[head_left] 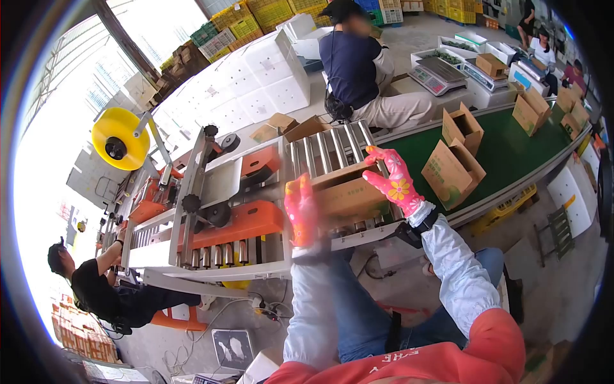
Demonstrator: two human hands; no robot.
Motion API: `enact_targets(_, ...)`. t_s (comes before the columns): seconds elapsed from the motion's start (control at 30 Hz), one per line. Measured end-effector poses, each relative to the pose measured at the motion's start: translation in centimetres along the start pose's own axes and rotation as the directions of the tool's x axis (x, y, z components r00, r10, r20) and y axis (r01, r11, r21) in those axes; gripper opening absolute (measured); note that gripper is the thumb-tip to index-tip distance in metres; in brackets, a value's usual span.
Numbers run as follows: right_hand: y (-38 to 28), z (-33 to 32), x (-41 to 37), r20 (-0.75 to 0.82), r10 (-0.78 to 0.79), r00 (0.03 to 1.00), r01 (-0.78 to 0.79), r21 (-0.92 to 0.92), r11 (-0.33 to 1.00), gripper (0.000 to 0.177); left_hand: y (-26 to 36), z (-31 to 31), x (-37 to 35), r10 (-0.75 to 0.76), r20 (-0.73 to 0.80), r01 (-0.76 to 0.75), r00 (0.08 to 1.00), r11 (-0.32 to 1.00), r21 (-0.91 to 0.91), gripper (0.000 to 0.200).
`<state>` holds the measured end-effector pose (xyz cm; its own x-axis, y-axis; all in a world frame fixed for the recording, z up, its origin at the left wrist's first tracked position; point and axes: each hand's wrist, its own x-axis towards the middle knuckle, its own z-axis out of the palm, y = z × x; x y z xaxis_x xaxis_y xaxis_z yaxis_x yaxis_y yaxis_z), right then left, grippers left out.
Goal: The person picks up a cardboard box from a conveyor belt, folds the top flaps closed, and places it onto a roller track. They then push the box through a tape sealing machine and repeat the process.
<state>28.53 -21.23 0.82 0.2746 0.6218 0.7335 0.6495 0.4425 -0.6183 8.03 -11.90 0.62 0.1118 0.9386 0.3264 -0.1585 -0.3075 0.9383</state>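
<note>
Two-handed flanking of cardboard carton [353,196], lengthwise between left hand [302,210] — too blurred to judge grip — and right hand [398,184], spread wide.

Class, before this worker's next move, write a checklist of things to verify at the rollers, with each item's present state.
1. Pink, flower-patterned gloves on left hand and right hand: ok, both worn.
2. Brown rectangular cardboard box over the shiny cylindrical metal rollers: ok, between the hands.
3. Left hand's grip on the box: cannot tell, motion blur.
4. Large round yellow reel mounted on the metal-framed, orange-panelled machine: ok.
5. Nearest brown cardboard carton on the flat green belt, closed: not ok, its flaps stand open.
</note>
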Motion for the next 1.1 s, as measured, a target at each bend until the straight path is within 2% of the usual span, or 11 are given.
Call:
enact_targets(0.1, 0.8, 0.2, -0.5, 0.01, 0.089, 0.996, -0.089, 0.105, 0.99, 0.043, -0.6, -0.2, 0.0, 0.013, -0.073, -0.005, 0.997, 0.994, 0.112, 0.019)
enact_targets(0.2, 1.6, 0.3, -0.6, 0.338, 0.43, 0.837, -0.546, 0.565, 0.619, 0.02, -2.2, -0.5, 0.8, 0.04, -0.058, -0.034, 0.998, 0.995, 0.094, 0.015)
enact_targets(0.43, 0.4, -0.1, -0.2, 0.315, 0.446, 0.838, -0.544, 0.41, 0.732, 0.016, -0.2, 0.2, -0.3, 0.131, 0.003, -0.126, 0.991, 0.95, 0.287, 0.014)
enact_targets(0.5, 0.3, -0.6, -0.3, 0.339, 0.392, 0.855, -0.508, 0.398, 0.764, 0.012, 3.1, 3.2, -2.8, 0.482, 0.184, -0.363, 0.857, 0.309, 0.879, 0.02)
enact_targets(0.57, 2.0, 0.4, -1.0, 0.307, 0.344, 0.887, -0.458, 0.508, 0.729, 0.017, 3.1, 6.7, -5.0, 0.558, 0.302, -0.553, 0.773, 0.358, 0.753, 0.038)
enact_targets(0.63, 1.9, -0.3, -0.8, 0.289, 0.335, 0.897, -0.442, 0.574, 0.689, 0.024, 2.5, 9.8, -7.0, 0.37, 0.558, -0.632, 0.743, 0.111, 0.767, 0.063)
enact_targets(0.8, 1.2, -3.9, -2.0, -0.094, 0.139, 0.986, -0.146, -0.071, 0.987, 0.043, 0.2, 9.1, -1.9, 0.386, 0.597, -0.702, 0.704, 0.251, 0.666, 0.087)
enact_targets(0.9, 1.9, -9.1, -5.8, -0.296, -0.174, 0.939, 0.046, -0.392, 0.919, 0.053, -2.6, 6.3, 3.1, 0.415, 0.576, -0.692, 0.704, 0.222, 0.687, 0.083)
enact_targets(0.97, 3.4, -13.2, -9.0, -0.475, -0.194, 0.859, -0.112, -0.543, 0.832, 0.057, -3.2, 3.9, 5.6, 0.389, 0.538, -0.643, 0.748, 0.22, 0.734, 0.079)
enact_targets(1.03, 7.1, -16.8, -12.4, -0.609, -0.093, 0.788, -0.347, -0.563, 0.75, 0.062, -3.7, 1.0, 7.4, 0.341, 0.501, -0.586, 0.796, 0.223, 0.779, 0.077)
enact_targets(1.1, 11.4, -19.2, -15.9, -0.372, 0.324, 0.87, -0.478, -0.474, 0.74, 0.064, -4.0, -1.7, 8.5, 0.342, 0.461, -0.539, 0.818, 0.181, 0.823, 0.072)
